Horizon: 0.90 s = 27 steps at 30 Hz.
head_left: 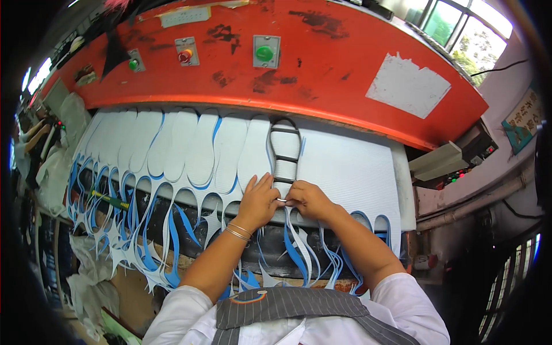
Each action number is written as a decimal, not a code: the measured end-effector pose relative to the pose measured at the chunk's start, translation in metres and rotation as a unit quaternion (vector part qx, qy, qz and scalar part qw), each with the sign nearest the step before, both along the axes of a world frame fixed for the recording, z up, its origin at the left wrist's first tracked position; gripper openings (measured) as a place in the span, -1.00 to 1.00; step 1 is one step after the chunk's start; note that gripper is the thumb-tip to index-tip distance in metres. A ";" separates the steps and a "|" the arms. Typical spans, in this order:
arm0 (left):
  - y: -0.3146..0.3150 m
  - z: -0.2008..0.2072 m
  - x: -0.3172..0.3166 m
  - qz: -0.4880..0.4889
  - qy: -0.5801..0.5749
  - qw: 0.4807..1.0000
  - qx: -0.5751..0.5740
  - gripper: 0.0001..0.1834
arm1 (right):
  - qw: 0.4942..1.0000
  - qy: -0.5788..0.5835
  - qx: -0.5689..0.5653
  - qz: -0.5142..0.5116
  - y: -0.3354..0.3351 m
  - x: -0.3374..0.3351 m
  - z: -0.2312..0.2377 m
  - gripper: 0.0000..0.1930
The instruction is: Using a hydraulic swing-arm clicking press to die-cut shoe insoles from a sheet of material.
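A dark sole-shaped cutting die (286,157) with crossbars stands upright in outline on a ribbed white foam sheet (351,167). My left hand (259,198) lies on the sheet along the die's left edge, its fingers stretched out and its thumb at the near end. With fingers curled in, my right hand (310,199) grips the near end of the die from the right. Between the two hands a bit of shiny metal shows; the fingertips partly hide that end. Left of the die, several sole shapes (198,149) are cut into the sheet, with blue showing at their edges.
Beyond the sheet runs a red machine beam (322,75) with a green button (264,53) and a red button (184,56). White and blue offcut strips (172,247) hang over the near edge. A green-handled tool (110,199) lies among them at left.
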<state>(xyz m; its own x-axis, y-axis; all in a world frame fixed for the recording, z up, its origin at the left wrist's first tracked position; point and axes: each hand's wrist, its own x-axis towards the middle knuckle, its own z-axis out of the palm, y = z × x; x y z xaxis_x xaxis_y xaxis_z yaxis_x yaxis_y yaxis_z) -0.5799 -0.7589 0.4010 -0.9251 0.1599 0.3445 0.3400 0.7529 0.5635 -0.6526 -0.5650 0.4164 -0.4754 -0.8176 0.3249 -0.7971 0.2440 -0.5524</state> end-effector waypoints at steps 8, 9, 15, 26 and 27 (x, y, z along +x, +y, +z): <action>0.006 0.007 0.017 0.012 0.020 1.000 -0.013 -0.75 | 0.992 -0.044 0.095 0.074 -0.002 -0.029 0.047 -0.82; 0.009 0.004 0.017 0.011 0.016 1.000 -0.012 -0.75 | 0.977 -0.041 0.173 0.118 -0.002 -0.037 0.048 -0.76; 0.008 -0.005 0.010 0.033 0.081 0.996 0.018 -0.71 | 0.928 0.283 0.243 0.003 -0.067 -0.093 0.049 -0.70; 0.025 0.040 -0.016 0.049 -0.102 0.986 -0.122 -0.30 | 0.967 0.207 -0.140 -0.056 -0.017 -0.096 0.095 -0.94; 0.025 0.046 -0.031 0.040 -0.132 0.974 -0.180 -0.34 | 0.971 0.062 -0.186 -0.137 -0.013 -0.092 0.110 -0.94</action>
